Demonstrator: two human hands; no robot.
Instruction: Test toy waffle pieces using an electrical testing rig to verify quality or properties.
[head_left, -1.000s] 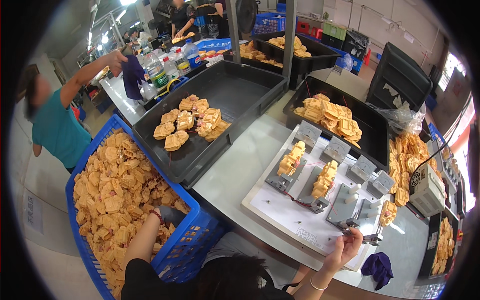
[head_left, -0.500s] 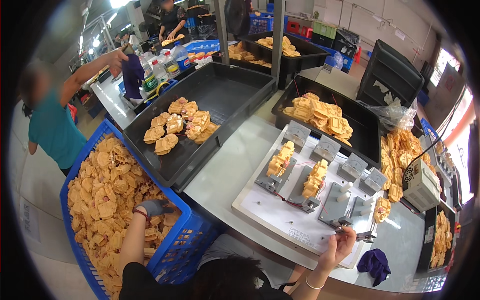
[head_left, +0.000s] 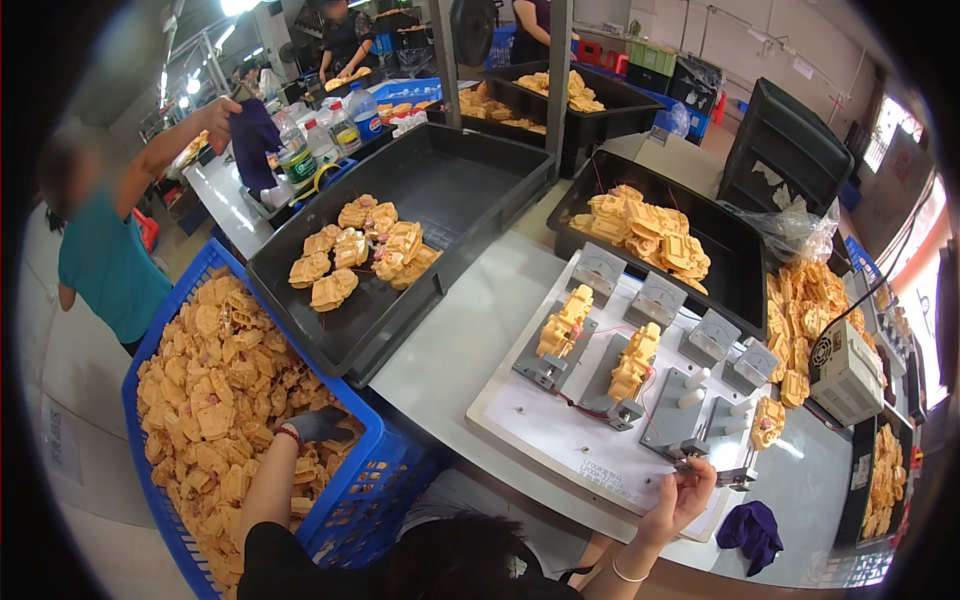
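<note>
Inside the blue basket (head_left: 352,495), my left hand (head_left: 322,425), in a grey glove, reaches down onto the heap of yellow plastic housings (head_left: 215,400). Its fingertips sink among the parts, so any grip is hidden. My bare right hand (head_left: 686,498) is at the front edge of the white test board (head_left: 530,440), fingers loosely curled and apart, fingertips at a small dark metal clamp block (head_left: 690,451). Two yellow housings, one on the left fixture (head_left: 566,322) and one on the middle fixture (head_left: 634,362), stand upright. The fixture nearest my right hand bears bare white posts (head_left: 692,398).
Dial meters (head_left: 655,298) line the board's back. Black trays (head_left: 440,160) hold more housings. A purple cloth (head_left: 750,536) lies at the right near a loose housing (head_left: 767,423) and a power unit (head_left: 846,372). A person in teal (head_left: 110,260) lifts dark cloth at left.
My left hand has pushed slightly further right and down into the heap. The right hand stays at the clamp block. The person at left has shifted the dark cloth a little.
</note>
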